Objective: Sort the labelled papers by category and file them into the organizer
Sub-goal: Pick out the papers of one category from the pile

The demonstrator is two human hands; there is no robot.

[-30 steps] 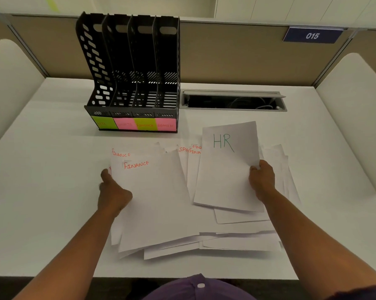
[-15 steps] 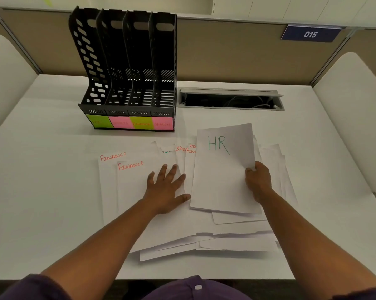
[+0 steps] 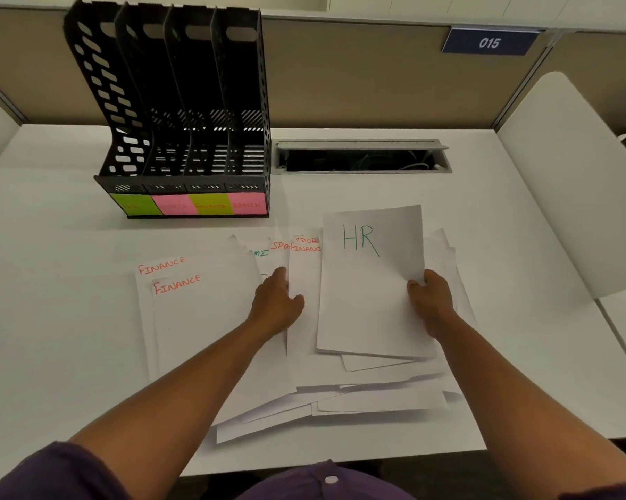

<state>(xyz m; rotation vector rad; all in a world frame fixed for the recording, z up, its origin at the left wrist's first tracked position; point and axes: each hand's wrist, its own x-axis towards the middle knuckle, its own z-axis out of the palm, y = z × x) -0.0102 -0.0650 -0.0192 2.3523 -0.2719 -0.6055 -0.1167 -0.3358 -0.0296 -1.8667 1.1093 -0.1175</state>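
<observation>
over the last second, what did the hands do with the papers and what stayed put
The left hand let go of the left edge of the finance sheets and moved right across them, now reaching into the middle of the pile at the partly hidden sheets. The right hand kept its grip on the HR sheet, which barely shifted. The organizer stayed in place, with no paper visible in it.

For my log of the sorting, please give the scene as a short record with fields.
organizer: black organizer, four slots, all look empty
slot labels: green, pink, green, pink notes
right hand: right hand pinches the HR sheet at its right edge
left hand: left hand rests on the pile, beside two FINANCE sheets
filed so far: none visible
</observation>
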